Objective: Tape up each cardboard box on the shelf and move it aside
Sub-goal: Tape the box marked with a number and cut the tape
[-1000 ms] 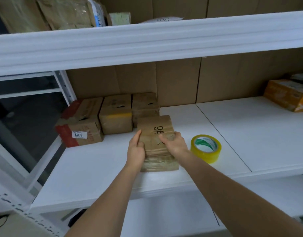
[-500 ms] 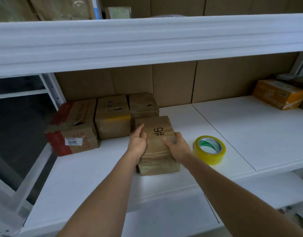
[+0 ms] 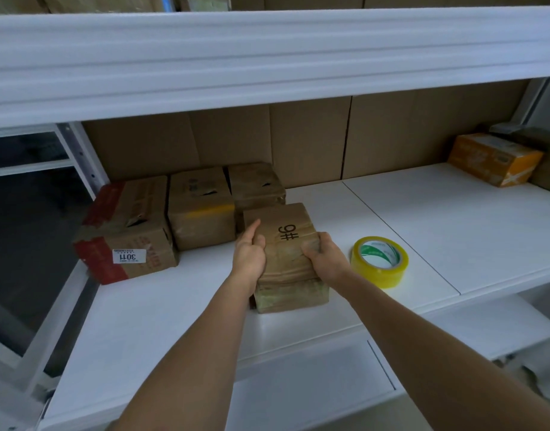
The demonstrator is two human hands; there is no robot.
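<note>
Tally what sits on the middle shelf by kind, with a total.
Brown cardboard boxes: 4, three in a row at the back left and the box marked 9#, gripped by the left hand and right hand
Orange boxes: 1
Rolls of yellow tape: 1
Total: 6

The brown box bears a black "9#" mark, and the tape roll is yellow with a green-and-white core. At the white shelf's left edge sits a brown carton with red tape bands and a white label; an orange box sits at the right edge.
</note>
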